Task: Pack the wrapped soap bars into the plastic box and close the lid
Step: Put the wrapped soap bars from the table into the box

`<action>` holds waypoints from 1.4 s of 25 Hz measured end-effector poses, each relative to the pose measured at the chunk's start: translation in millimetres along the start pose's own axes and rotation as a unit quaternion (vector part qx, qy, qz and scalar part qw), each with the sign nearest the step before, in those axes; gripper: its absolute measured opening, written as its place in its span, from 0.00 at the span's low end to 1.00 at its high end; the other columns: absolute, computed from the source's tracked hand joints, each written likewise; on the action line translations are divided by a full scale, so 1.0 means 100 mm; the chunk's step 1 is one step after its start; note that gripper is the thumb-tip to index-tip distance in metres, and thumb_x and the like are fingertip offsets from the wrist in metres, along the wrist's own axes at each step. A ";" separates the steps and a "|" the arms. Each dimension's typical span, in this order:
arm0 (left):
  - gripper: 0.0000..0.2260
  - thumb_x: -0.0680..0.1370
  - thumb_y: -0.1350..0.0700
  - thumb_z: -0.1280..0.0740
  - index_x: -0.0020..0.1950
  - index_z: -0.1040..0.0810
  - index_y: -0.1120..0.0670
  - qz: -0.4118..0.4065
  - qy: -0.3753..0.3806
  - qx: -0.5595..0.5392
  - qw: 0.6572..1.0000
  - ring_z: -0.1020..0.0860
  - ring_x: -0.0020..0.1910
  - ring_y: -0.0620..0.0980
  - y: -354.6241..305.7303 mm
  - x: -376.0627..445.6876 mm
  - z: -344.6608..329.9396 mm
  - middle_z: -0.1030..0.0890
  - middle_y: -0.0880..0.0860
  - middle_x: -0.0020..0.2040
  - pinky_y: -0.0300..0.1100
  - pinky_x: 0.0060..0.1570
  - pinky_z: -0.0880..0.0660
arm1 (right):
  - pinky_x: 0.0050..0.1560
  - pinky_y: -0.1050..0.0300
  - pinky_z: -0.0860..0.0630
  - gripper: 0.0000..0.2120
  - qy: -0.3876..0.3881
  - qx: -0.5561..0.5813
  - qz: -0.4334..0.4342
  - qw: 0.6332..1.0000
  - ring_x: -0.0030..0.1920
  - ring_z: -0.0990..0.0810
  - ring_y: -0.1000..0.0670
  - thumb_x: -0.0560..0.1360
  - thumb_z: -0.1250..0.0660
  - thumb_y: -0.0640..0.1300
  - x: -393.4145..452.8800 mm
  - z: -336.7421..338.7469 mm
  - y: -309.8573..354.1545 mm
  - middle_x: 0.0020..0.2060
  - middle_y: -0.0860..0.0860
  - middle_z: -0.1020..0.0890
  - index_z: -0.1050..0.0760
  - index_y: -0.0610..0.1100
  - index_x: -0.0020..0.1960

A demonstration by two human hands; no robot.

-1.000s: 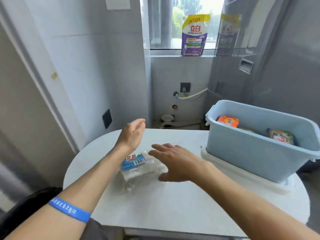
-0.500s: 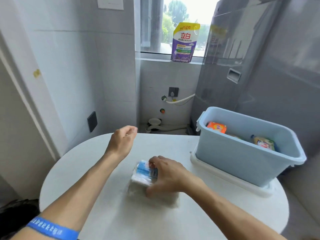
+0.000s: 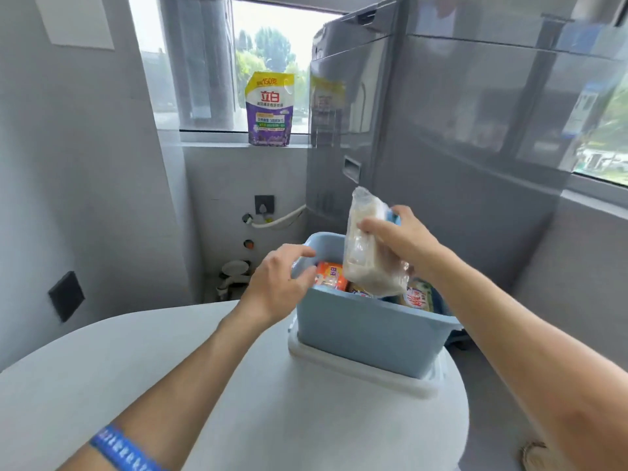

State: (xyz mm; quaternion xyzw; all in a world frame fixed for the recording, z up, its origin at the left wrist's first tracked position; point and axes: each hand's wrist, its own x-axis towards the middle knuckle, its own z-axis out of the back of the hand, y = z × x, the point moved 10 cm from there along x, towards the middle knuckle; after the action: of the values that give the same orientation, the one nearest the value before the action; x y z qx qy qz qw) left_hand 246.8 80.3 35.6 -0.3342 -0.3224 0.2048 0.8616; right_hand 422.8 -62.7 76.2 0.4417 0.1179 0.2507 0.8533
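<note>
The soap pack (image 3: 368, 253) is off the table (image 3: 238, 385) now, clamped in the right hand (image 3: 404, 243) above the box (image 3: 367, 331), left hand (image 3: 278, 283) loosely open at its rim, so it should drop in next.

bright daylight, wide-angle view, some motion blur

light pours in from the far window (image 3: 217, 62), blown out to white at its top, and a second window (image 3: 605, 130) on the right; the grey appliance (image 3: 458, 137) mirrors both with soft glare. the white table (image 3: 102, 368) is evenly lit with only faint shadows. straight edges bow toward the frame borders. the hands and the right side look smeared; the detergent pouch (image 3: 269, 108) on the sill reads sharper.
</note>
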 end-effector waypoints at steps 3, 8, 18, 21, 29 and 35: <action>0.14 0.76 0.46 0.40 0.46 0.18 0.51 -0.043 0.062 0.114 0.991 0.26 0.54 0.43 0.00 0.12 -0.35 0.17 0.44 0.47 0.42 0.53 0.30 | 0.52 0.47 0.23 0.41 0.059 -0.104 -0.056 0.991 0.55 0.23 0.42 0.63 0.34 0.69 0.17 -0.28 -0.51 0.56 0.48 0.22 0.36 0.50 0.70; 0.24 0.77 0.43 0.49 0.34 0.22 0.54 -0.071 0.015 0.172 0.982 0.29 0.50 0.43 0.11 0.09 -0.38 0.23 0.46 0.34 0.43 0.49 0.33 | 0.48 0.49 0.28 0.40 -0.011 -0.381 -0.004 0.925 0.57 0.21 0.42 0.67 0.45 0.75 0.29 -0.45 -0.51 0.54 0.46 0.17 0.25 0.43 0.61; 0.18 0.72 0.44 0.39 0.56 0.19 0.49 0.030 -0.056 0.011 0.998 0.33 0.64 0.44 0.18 -0.02 -0.27 0.25 0.43 0.60 0.45 0.62 0.35 | 0.49 0.50 0.32 0.15 -0.156 -0.331 0.101 0.925 0.52 0.26 0.41 0.74 0.35 0.49 -0.09 0.34 -0.50 0.53 0.46 0.18 0.22 0.44 0.57; 0.23 0.72 0.50 0.34 0.67 0.30 0.45 0.236 -0.056 -0.208 0.948 0.25 0.57 0.48 0.52 -0.19 -0.40 0.26 0.45 0.58 0.46 0.53 0.26 | 0.53 0.47 0.32 0.20 -0.215 -0.232 0.042 0.948 0.59 0.28 0.39 0.73 0.35 0.44 -0.25 0.52 -0.81 0.60 0.45 0.23 0.28 0.43 0.64; 0.14 0.73 0.54 0.34 0.58 0.29 0.47 0.349 0.012 -0.339 0.873 0.23 0.50 0.52 0.59 -0.34 -0.59 0.23 0.53 0.54 0.53 0.45 0.25 | 0.35 0.54 0.24 0.13 -0.095 0.316 -0.225 0.917 0.35 0.23 0.46 0.69 0.35 0.32 -0.41 0.32 -1.61 0.41 0.44 0.22 0.28 0.41 0.52; 0.16 0.73 0.57 0.36 0.60 0.31 0.48 0.327 -0.024 -0.344 0.880 0.24 0.50 0.52 0.49 -0.38 -0.36 0.24 0.55 0.53 0.53 0.44 0.25 | 0.34 0.55 0.24 0.16 -0.082 0.332 -0.167 0.925 0.37 0.22 0.44 0.65 0.39 0.31 -0.44 0.30 -1.38 0.42 0.43 0.22 0.29 0.42 0.51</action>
State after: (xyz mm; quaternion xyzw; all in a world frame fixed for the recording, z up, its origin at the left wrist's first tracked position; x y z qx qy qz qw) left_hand 238.1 76.8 -35.1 -0.6913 -0.2652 0.3591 0.5682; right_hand 443.5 -173.9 -19.5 0.6927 0.1957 0.0137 0.6941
